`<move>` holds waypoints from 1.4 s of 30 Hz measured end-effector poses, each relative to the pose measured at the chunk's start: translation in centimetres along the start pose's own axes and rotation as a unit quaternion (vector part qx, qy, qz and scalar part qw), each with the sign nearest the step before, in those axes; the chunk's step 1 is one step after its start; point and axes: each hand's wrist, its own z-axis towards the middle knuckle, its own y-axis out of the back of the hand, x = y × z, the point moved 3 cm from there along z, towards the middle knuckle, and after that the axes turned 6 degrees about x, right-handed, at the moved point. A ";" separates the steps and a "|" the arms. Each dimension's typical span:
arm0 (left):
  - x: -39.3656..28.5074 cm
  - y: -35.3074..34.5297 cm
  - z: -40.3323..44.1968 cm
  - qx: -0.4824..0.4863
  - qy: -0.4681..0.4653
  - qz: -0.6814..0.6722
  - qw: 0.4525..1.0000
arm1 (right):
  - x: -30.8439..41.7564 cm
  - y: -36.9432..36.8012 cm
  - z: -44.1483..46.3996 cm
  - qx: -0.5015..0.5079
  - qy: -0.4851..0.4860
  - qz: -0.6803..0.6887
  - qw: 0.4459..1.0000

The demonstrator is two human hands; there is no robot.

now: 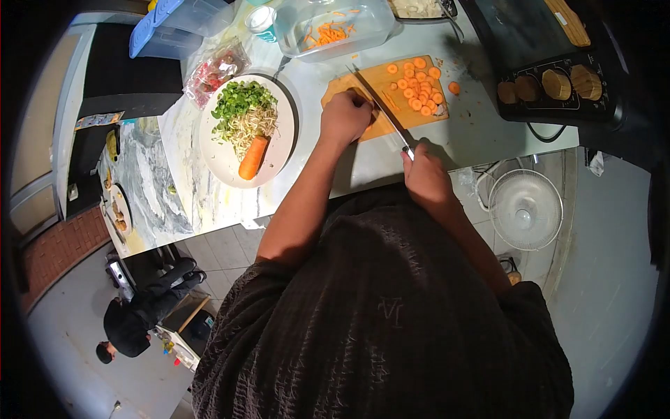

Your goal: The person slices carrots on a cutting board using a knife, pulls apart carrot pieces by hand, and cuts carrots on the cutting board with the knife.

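Note:
My right hand [427, 176] is closed on the handle of a long knife [387, 113], whose blade lies diagonally over the wooden cutting board [340, 85]. On the board's left part, my left hand [345, 117] has its fingers curled down beside the blade; what they hold is hidden. Thin orange strips lie near the blade. Several round carrot slices [417, 87] are heaped on the right of the board. To the left, a white plate [218, 158] bears chopped greens [244, 99], bean sprouts [241, 133] and a carrot piece [253, 158].
Behind the board stands a clear container [377, 31] with carrot shreds. A plastic bag [216, 68], a white cup [261, 24] and blue-lidded boxes [164, 35] are at the back left. A black stove [558, 80] is at right, a fan [525, 209] below. Another person [129, 325] is at lower left.

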 end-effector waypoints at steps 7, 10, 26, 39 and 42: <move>-0.5 0.5 -0.5 -0.004 -0.012 -0.004 1.000 | -1.4 0.3 -0.5 -0.017 -0.027 -0.006 0.999; 0.4 0.2 0.2 0.026 0.016 -0.033 0.999 | -1.1 1.1 -1.0 -0.066 0.028 0.000 0.997; -2.2 2.7 -2.9 -0.082 0.005 -0.026 0.996 | -1.5 3.4 -1.4 -0.134 0.044 0.010 0.990; -3.7 2.0 -1.9 -0.169 -0.062 0.119 0.976 | -1.4 4.0 -1.8 -0.158 0.078 -0.019 0.984; -4.0 2.8 -2.2 -0.210 -0.085 0.082 0.971 | -1.9 4.5 -1.9 -0.120 0.040 0.032 0.991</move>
